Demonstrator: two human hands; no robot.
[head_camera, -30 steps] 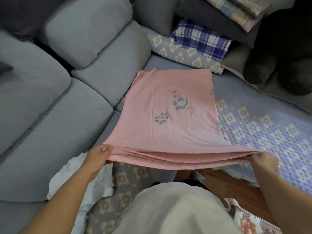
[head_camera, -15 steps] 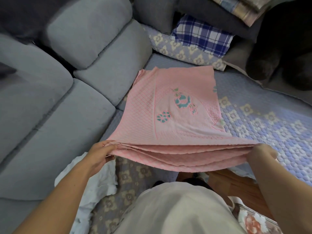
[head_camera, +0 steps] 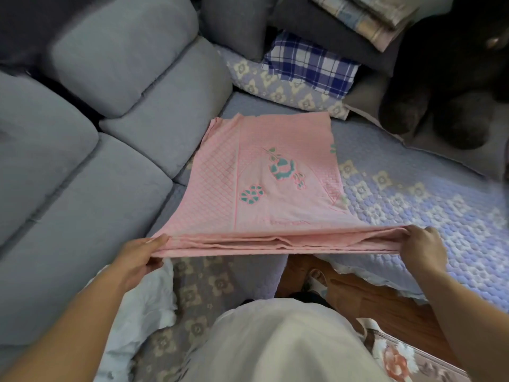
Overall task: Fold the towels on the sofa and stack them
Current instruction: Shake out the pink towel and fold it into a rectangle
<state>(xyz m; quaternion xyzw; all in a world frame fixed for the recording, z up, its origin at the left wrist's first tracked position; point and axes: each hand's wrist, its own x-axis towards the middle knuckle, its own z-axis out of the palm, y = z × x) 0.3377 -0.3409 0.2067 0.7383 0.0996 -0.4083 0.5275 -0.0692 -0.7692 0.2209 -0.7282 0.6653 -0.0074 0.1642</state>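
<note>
Head view: pink towel folded, layered, spread on sofa seat, long axis running away from person. Left hand pinches near-left corner; right hand grips near-right corner; near edge lifted, taut. White cloth below left hand.

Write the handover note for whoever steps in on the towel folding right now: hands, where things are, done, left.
Left hand pinches the near left corner of the pink towel; right hand grips the near right corner. The near edge is lifted and pulled taut in several layers; the far part lies flat on the quilted sofa cover.
Done: pink towel folded into layers, not yet to final size.
Left: finish its fold and set it down. A crumpled white cloth lies under the left arm, unfolded. A blue plaid cloth sits at the back by the cushions; any finished stack is not clearly shown.
</note>
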